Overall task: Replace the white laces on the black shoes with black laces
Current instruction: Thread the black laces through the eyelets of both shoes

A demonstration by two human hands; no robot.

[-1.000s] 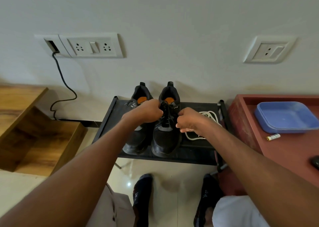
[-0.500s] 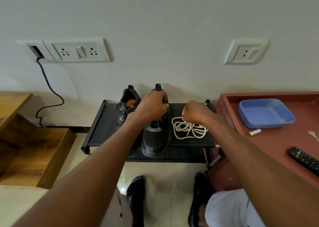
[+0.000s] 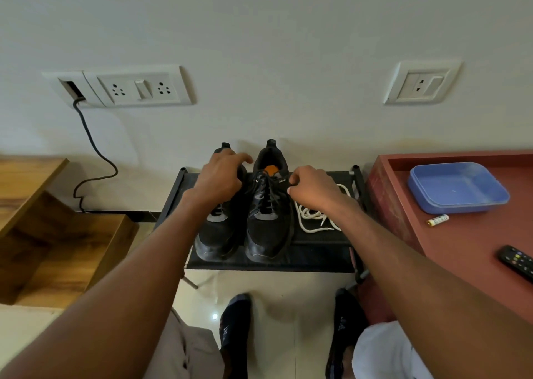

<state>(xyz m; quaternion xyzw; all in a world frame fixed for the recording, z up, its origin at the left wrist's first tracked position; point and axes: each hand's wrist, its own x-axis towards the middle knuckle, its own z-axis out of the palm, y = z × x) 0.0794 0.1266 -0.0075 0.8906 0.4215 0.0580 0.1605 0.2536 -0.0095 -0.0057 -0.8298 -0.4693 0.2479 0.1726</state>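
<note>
Feet: two dark-socked feet [image 3: 235, 329] are seen nearest, on the pale floor tiles.
Rack: a black shoe rack [image 3: 317, 251] is set against the wall, between a wooden step and a red table [image 3: 461, 251].
Left shoe: a black shoe [image 3: 215, 234] is stood on the rack, its upper part hidden under the left hand.
Right shoe: a black shoe with black laces [image 3: 266, 223] is stood just beside it; a lace end is trailed down its right side.
White laces: removed white laces [image 3: 313, 220] are heaped on the rack, just right of the shoes.
Left hand: the left hand [image 3: 220, 177] is spread over the left shoe's collar, fingers loosely extended, nothing gripped.
Right hand: the right hand [image 3: 313, 188] is curled, fingertips pinched at a black lace end near the top eyelets, as far as can be told.
Table items: a blue tray [image 3: 458, 187], a battery [image 3: 437, 220] and a remote [image 3: 516, 260] are noted.
Progress: white laces are judged fully removed; the right shoe is laced but untied; the left shoe's lacing cannot be told.
Change: half a second ago the left hand was closed on the right shoe's heel; it is now released and shifted to the left shoe.
</note>
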